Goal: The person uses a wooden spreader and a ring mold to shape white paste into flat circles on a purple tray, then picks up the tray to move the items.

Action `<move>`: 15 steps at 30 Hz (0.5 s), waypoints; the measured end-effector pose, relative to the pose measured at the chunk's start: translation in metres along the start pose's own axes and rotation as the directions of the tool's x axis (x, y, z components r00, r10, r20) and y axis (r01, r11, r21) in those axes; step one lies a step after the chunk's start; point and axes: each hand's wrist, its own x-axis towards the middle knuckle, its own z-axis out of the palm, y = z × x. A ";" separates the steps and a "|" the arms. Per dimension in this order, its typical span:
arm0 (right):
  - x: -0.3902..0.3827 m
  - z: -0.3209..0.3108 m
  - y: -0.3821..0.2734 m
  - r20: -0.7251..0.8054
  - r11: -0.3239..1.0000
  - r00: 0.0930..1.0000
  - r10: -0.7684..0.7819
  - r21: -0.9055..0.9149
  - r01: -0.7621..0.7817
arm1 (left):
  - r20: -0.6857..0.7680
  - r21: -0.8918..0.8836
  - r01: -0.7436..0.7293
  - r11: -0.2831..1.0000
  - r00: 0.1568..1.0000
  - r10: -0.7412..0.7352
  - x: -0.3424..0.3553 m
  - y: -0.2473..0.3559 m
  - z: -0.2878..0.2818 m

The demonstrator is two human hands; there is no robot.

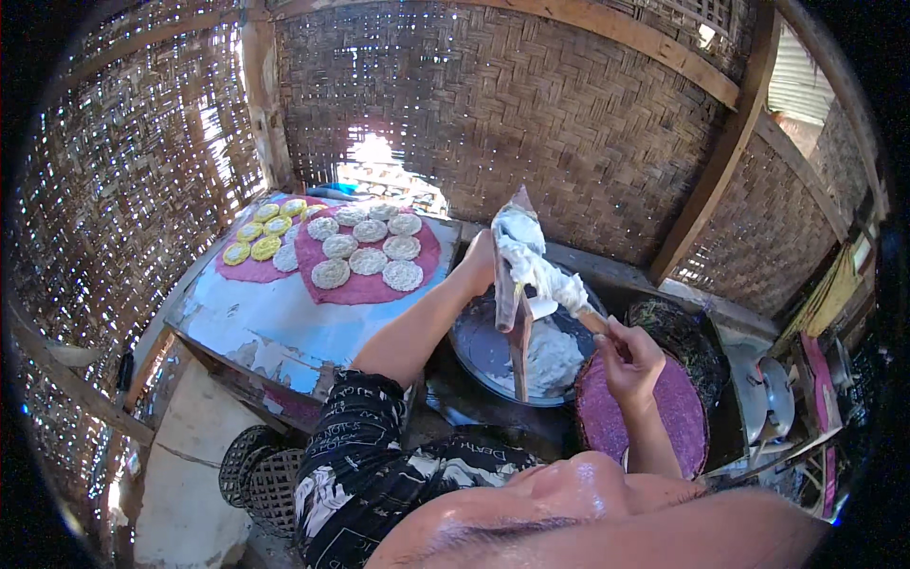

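Observation:
My left hand (pixel 482 261) is closed around the side of a clear plastic bag (pixel 507 296) with white dough in it, its pointed end upward; some of the fingers are hidden behind it. My right hand (pixel 633 358) grips a wooden stick (pixel 595 321), its far end thickly coated in sticky white dough (pixel 545 270) that touches the bag. Below both hands is a wide metal basin (pixel 469 353) holding a mound of white dough (pixel 555 360). A flat wooden piece (pixel 520 356) stands over the basin, under the bag; what supports it I cannot make out.
Left, a worn pale table (pixel 270 337) bears pink round sheets (pixel 365 284) with several white and yellow discs (pixel 368 261). A purple-faced round tray (pixel 640 417) leans right of the basin, before a dark basket. Metal pots (pixel 775 398) stand farther right; woven baskets (pixel 270 479) sit lower left.

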 end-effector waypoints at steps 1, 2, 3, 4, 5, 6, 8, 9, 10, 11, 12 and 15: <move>-0.003 -0.001 0.009 0.035 0.990 0.996 0.080 0.113 -0.083 | 0.003 -0.032 0.027 0.999 1.000 -0.027 0.002 0.003 0.005; -0.004 0.000 0.013 0.079 0.960 0.985 0.154 0.222 -0.168 | 0.006 -0.063 0.055 0.996 0.998 -0.055 0.003 0.006 0.010; 0.001 0.004 0.016 0.010 0.948 0.975 0.220 0.233 -0.217 | 0.008 0.234 -0.106 0.966 0.994 0.107 0.001 0.009 0.017; 0.014 0.006 0.009 -0.085 0.964 0.965 0.250 0.114 -0.240 | 0.046 0.504 -0.243 0.829 0.966 0.255 -0.004 0.011 0.022; 0.025 0.008 0.010 -0.141 0.990 0.981 0.132 -0.019 -0.136 | 0.214 0.749 -0.351 0.562 0.931 0.297 -0.004 0.013 0.021; 0.030 0.009 0.011 -0.179 0.987 0.984 0.007 -0.158 -0.036 | 0.080 0.702 -0.211 0.680 0.972 0.219 -0.004 0.008 0.033; 0.025 0.012 0.012 -0.125 0.983 0.992 -0.030 -0.182 0.007 | 0.051 0.774 -0.162 0.612 0.980 0.195 -0.005 0.013 0.038; 0.021 0.014 0.013 -0.098 0.980 0.994 -0.047 -0.195 0.028 | 0.040 0.763 -0.158 0.627 0.980 0.197 -0.003 0.007 0.033; 0.018 0.015 0.012 -0.084 0.983 0.994 -0.065 -0.177 0.049 | 0.027 0.752 -0.150 0.642 0.980 0.198 -0.003 0.002 0.029; 0.015 0.016 0.012 -0.070 0.985 0.994 -0.082 -0.161 0.070 | 0.014 0.740 -0.143 0.657 0.980 0.197 -0.003 -0.002 0.025; 0.011 0.017 0.010 -0.056 0.986 0.994 -0.099 -0.144 0.090 | -0.027 0.678 -0.116 0.726 0.983 0.183 -0.003 -0.008 0.021; 0.000 0.014 0.006 0.074 0.979 0.986 0.148 0.133 -0.157 | 0.246 0.810 -0.413 0.417 0.884 0.397 -0.003 0.000 0.009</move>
